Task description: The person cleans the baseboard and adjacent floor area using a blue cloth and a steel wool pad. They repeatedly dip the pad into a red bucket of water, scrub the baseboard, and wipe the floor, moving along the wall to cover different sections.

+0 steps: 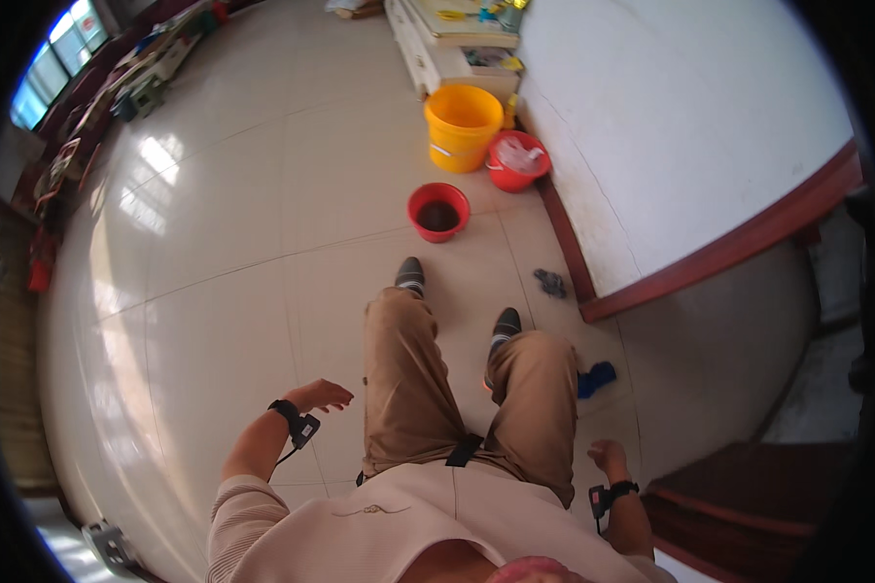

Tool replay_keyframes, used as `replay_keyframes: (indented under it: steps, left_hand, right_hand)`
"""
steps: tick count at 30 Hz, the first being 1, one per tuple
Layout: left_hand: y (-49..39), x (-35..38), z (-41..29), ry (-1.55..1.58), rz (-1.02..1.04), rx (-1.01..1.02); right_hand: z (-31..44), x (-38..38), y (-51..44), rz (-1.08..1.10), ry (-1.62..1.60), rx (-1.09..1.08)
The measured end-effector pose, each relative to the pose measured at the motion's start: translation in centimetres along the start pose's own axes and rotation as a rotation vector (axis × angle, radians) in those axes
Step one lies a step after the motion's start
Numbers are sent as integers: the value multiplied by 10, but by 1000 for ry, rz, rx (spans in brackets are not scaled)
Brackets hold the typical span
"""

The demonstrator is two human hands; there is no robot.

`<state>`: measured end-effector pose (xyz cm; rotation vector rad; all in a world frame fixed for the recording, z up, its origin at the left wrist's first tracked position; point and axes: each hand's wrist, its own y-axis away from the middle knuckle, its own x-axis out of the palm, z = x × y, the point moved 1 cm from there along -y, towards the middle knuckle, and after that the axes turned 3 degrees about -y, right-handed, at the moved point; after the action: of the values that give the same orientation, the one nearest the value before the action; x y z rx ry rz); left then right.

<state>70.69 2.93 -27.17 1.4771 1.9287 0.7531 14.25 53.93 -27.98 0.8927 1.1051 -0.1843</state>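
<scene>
My left hand (322, 396) hangs beside my left thigh with the fingers loosely apart and nothing in it. On the other side, my right hand (609, 458) is down by my right hip, its fingers curled; whether they are closed is too small to tell. Both wrists wear black straps with small devices. A red bucket (439, 213) with dark liquid stands on the tiled floor just ahead of my left foot. A blue cloth (596, 379) lies on the floor beyond my right hand, beside my right leg.
A yellow bucket (464, 130) and a red bucket (518, 162) with a plastic bag stand near a white cabinet (408, 51). A grey cloth (549, 283) lies near the red door frame (714, 240). A low stool (146, 96) stands far left.
</scene>
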Motion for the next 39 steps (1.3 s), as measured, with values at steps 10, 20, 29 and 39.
replay_keyframes:
  steps: [10, 20, 29, 39]
  left_hand:
    - [-72, 22, -51, -263, 364, -433]
    - [-61, 3, -17, -326, 262, -546]
    - [-39, 25, 24, -350, 168, -443]
    - [-45, 7, 7, -422, 64, -280]
  right_hand:
    - [33, -68, 43, 11, -149, 70]
    - [34, 14, 58, 140, -221, 117]
    - [14, 69, 86, 62, -270, 69]
    - [16, 96, 112, 73, -369, 280]
